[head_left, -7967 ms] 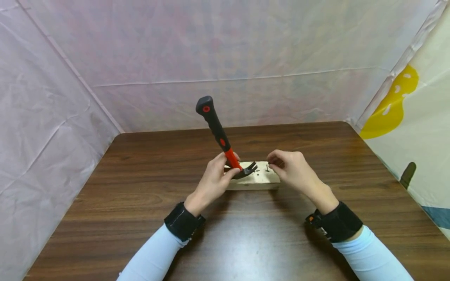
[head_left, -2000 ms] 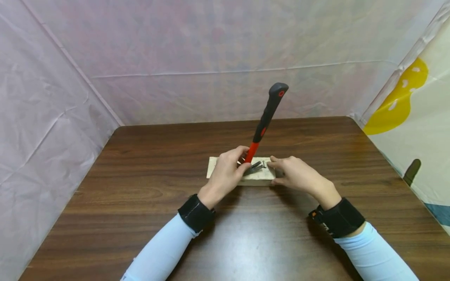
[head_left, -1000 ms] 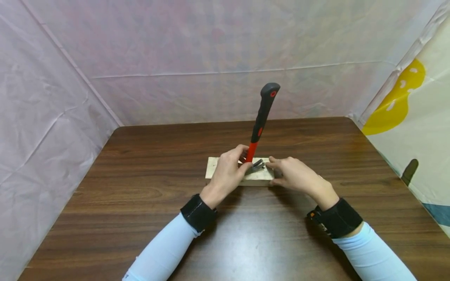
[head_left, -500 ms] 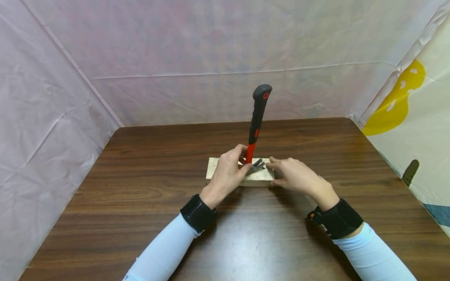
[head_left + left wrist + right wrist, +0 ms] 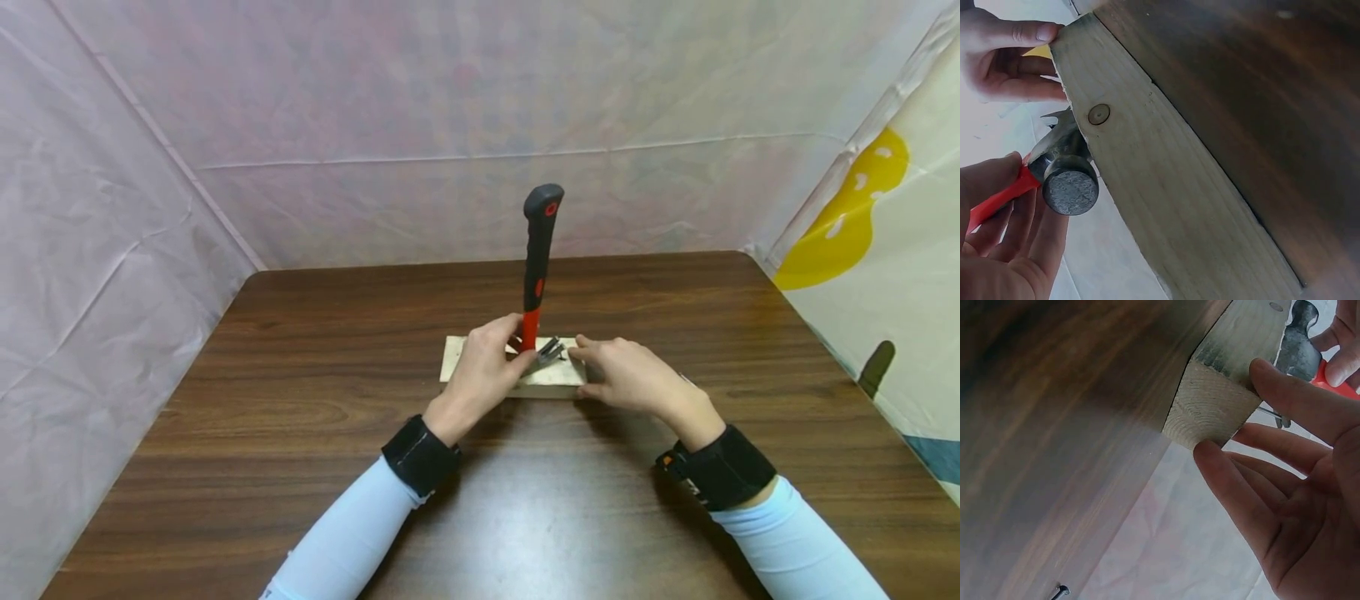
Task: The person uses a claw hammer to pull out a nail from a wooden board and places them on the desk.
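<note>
A claw hammer with a black and red handle stands nearly upright on a pale wooden block. My left hand grips it low on the red neck, close to the head; the left wrist view shows the round striking face beside the block. The claw points right, at a nail standing in the block's top; whether claw and nail touch is hard to tell. At the block's right end, my right hand holds it, thumb on the near side, another finger at the top corner.
The block lies on a brown wood-grain table. A loose nail shows on the tabletop in the right wrist view. Pale cloth hangs behind the table and at both sides.
Eight seconds ago the right hand was at the nail; now it holds the block's end. Over the last two seconds the hammer's handle has swung left from a rightward lean to nearly upright.
</note>
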### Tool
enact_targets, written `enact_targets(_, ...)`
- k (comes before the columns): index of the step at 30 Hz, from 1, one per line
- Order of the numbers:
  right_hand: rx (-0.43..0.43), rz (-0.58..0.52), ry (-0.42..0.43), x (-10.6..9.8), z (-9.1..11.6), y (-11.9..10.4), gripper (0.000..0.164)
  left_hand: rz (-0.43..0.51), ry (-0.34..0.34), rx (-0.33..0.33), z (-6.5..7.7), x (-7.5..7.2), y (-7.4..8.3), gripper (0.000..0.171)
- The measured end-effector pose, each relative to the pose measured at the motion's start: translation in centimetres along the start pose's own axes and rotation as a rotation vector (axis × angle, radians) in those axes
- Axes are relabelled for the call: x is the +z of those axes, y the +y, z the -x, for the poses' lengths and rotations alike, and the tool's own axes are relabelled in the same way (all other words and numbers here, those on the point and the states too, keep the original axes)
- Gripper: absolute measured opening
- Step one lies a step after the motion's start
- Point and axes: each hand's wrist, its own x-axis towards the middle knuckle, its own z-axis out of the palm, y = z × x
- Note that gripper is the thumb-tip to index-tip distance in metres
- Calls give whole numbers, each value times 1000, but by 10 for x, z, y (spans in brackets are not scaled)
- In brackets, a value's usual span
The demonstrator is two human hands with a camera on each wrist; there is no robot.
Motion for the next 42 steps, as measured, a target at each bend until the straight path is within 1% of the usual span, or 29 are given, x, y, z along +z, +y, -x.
enact_targets(4, 10, -31, -9, -1, -1, 0, 56, 1, 2, -4, 0, -2, 0, 27)
enact_targets(7, 8, -59, 8, -2, -1, 1, 50, -1, 1, -8, 1, -3, 0, 26)
enact_targets(13, -22, -100, 91, 0, -3, 2, 35, -31, 3, 11, 1, -5, 0, 25)
enact_targets(18, -18, -109, 144, 0, -4, 1, 34, -37, 9, 34, 2, -5, -1, 25)
enact_targets(21, -18, -96, 184, 1, -6, 1, 33, -29, 12, 33, 3, -6, -2, 26)
enact_targets(25, -42, -92, 251, 3, -9, 1, 31, -4, 21, 30, 4, -6, -5, 26)
enact_targets(28, -68, -113, 280, 4, -10, 0, 34, 15, 22, 29, 5, -8, -6, 26)
enact_targets(34, -100, -152, 302, 3, -9, -4, 48, 42, 1, 36, 8, -11, -7, 27)
enact_targets(37, -125, -168, 308, 4, -9, -6, 50, 69, -1, 45, 10, -11, -9, 25)
enact_targets(42, -164, -202, 312, 4, -9, -7, 53, 100, 13, 41, 14, -10, -11, 23)
